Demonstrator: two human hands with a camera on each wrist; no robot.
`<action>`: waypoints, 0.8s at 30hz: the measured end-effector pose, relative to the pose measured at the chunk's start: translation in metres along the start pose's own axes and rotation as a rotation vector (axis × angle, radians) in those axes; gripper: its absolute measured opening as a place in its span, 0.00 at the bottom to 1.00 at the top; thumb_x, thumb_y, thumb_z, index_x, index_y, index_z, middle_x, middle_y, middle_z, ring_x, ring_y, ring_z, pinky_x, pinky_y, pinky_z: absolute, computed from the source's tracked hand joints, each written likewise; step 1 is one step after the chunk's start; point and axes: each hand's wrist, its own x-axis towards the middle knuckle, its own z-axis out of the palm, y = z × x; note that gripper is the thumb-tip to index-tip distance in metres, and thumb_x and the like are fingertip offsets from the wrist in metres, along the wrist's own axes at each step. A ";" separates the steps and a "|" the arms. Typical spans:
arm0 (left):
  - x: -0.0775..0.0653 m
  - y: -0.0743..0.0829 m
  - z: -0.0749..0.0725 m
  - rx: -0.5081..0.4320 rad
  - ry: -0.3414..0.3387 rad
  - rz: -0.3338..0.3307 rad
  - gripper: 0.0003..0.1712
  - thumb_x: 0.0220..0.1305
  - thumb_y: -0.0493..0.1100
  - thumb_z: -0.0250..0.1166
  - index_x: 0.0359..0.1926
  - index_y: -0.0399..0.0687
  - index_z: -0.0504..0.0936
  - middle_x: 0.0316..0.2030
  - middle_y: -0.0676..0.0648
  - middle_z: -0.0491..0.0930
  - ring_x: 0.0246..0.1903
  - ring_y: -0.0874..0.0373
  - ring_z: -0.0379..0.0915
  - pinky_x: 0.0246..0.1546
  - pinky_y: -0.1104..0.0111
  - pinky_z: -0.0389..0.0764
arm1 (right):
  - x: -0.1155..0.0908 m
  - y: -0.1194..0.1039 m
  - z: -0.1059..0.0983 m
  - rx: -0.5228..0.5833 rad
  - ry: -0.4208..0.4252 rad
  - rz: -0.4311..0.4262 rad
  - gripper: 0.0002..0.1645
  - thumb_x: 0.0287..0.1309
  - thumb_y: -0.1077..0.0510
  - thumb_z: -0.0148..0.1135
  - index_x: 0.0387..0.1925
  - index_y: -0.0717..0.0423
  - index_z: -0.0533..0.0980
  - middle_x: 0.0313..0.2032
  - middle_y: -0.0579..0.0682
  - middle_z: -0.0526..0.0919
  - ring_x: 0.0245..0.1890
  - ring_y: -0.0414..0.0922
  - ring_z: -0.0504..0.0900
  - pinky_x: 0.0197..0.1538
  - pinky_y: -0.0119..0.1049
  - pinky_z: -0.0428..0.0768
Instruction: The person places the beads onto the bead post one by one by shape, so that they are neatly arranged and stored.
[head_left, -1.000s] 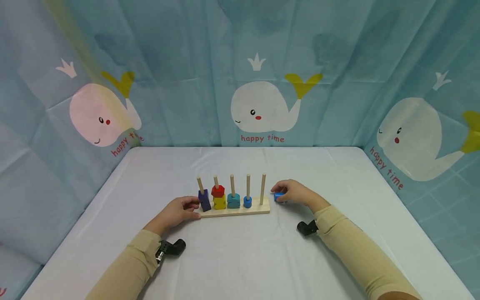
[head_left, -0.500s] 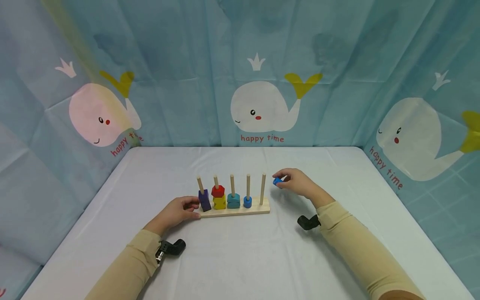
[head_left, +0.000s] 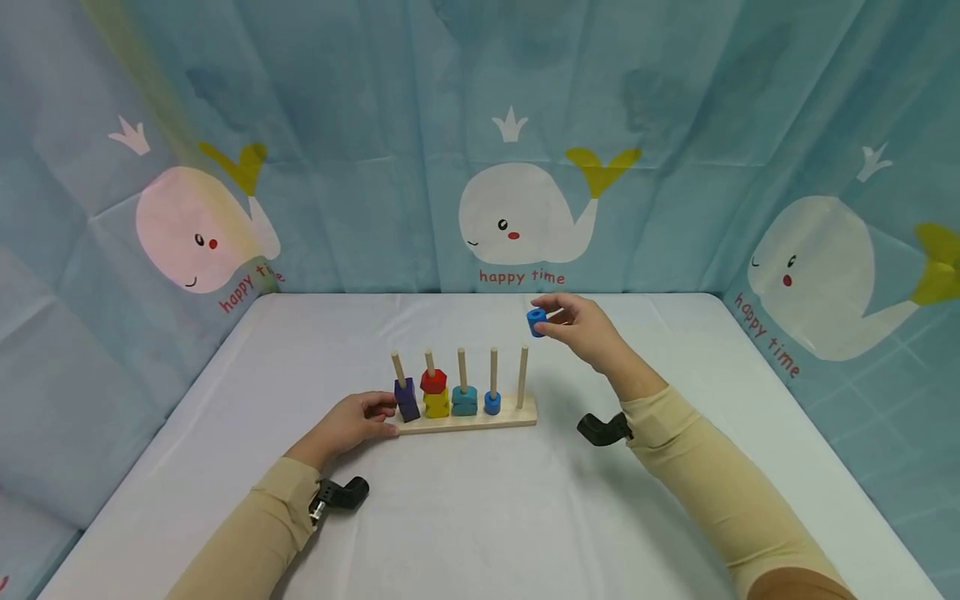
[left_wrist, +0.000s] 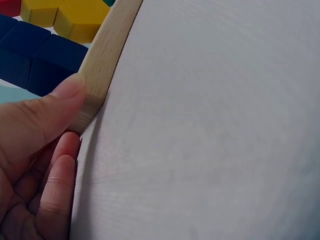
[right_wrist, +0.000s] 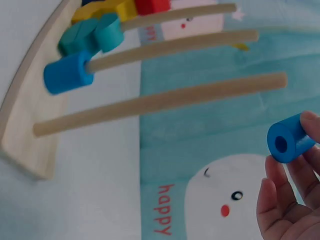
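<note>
My right hand [head_left: 583,331] pinches a blue cylindrical bead [head_left: 536,323] between thumb and fingers, raised behind and to the right of the wooden peg stand [head_left: 480,423]. In the right wrist view the bead's hole [right_wrist: 281,144] faces the pegs. My left hand [head_left: 351,427] grips the stand's left end, with the thumb [left_wrist: 70,86] on the wood. From left to right, the pegs bear dark blue blocks [head_left: 407,402], yellow blocks [head_left: 437,405] under red ones [head_left: 433,382], teal blocks [head_left: 464,402] and another blue cylinder [head_left: 492,404]. The rightmost peg [head_left: 522,375] is bare.
The stand rests on a white-covered table [head_left: 480,517]. Behind it hangs a light blue curtain [head_left: 360,225] printed with whales. Black wrist cameras stick out beside the left [head_left: 345,493] and right [head_left: 602,430] forearms.
My right hand has lifted the blue bead from the table and carried it up, back and slightly left, turning it upright. The left hand stays on the stand.
</note>
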 end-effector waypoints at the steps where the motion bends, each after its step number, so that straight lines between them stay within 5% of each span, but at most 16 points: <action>1: 0.000 0.000 0.000 0.002 -0.002 -0.002 0.35 0.44 0.46 0.74 0.54 0.40 0.74 0.44 0.46 0.79 0.44 0.55 0.72 0.42 0.76 0.74 | 0.000 -0.004 0.001 0.007 0.002 -0.003 0.21 0.58 0.57 0.60 0.53 0.52 0.73 0.46 0.51 0.77 0.44 0.47 0.77 0.49 0.43 0.77; 12: 0.000 0.000 -0.001 -0.004 -0.001 -0.008 0.36 0.44 0.47 0.74 0.55 0.39 0.74 0.45 0.45 0.78 0.45 0.55 0.72 0.45 0.71 0.75 | -0.003 -0.030 0.017 0.131 -0.052 -0.068 0.18 0.57 0.60 0.61 0.49 0.57 0.74 0.45 0.54 0.78 0.43 0.47 0.79 0.51 0.41 0.76; 24: 0.001 -0.001 -0.001 0.012 -0.001 -0.016 0.35 0.45 0.47 0.73 0.55 0.40 0.74 0.45 0.46 0.78 0.45 0.56 0.72 0.45 0.71 0.74 | -0.006 -0.033 0.037 0.148 -0.136 -0.079 0.16 0.55 0.59 0.62 0.46 0.57 0.75 0.40 0.52 0.81 0.41 0.45 0.80 0.49 0.39 0.77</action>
